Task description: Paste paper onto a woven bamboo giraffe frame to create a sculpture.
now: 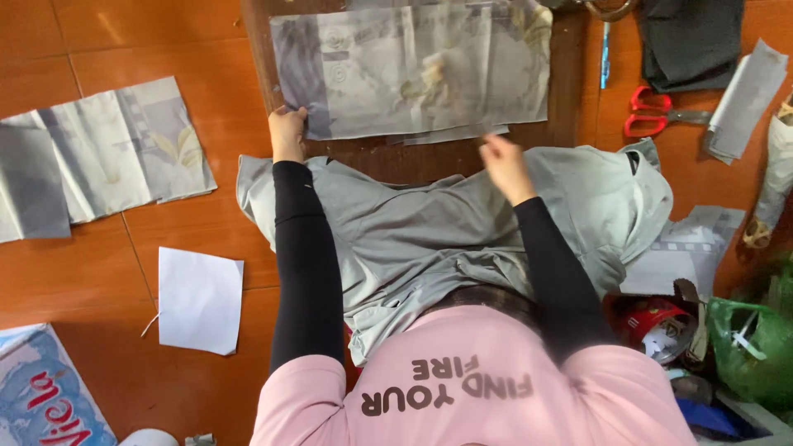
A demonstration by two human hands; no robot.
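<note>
A stack of grey patterned fabric pieces (413, 70) lies on a dark wooden board (570, 99) in front of me. My left hand (287, 132) rests on the stack's near left corner, fingers pressing its edge. My right hand (505, 165) hovers just below the stack's near edge, blurred, fingers curled; whether it holds anything I cannot tell. A pale grey-green garment (413, 231) is spread over my lap under both black-sleeved forearms.
More grey patterned fabric (91, 157) and a white paper sheet (200, 299) lie on the orange tiled floor to the left. Red-handled scissors (652, 114), dark cloth (692, 41), folded pieces (743, 99) and a green bag (752, 339) crowd the right side.
</note>
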